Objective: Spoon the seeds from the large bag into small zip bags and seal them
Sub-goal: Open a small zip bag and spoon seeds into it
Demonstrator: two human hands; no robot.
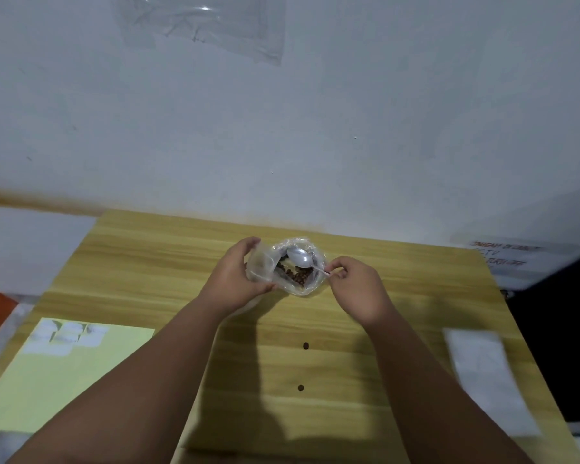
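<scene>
Spoon in large bag on table, small zip bag left

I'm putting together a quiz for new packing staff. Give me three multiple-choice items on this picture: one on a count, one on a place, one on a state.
1. How many loose seeds lie on the table between the forearms?
A. none
B. two
C. five

2. Where is the bowl of the spoon?
A. flat on the table
B. in a cup
C. at the mouth of the large bag

3. The large bag's mouth is:
A. open
B. zipped shut
C. knotted

Answers:
1. B, two dark seeds lie apart on the wood.
2. C, the bowl sits within the bag's rim, above its contents.
3. A, the rim is spread wide and the contents show through it.
</scene>
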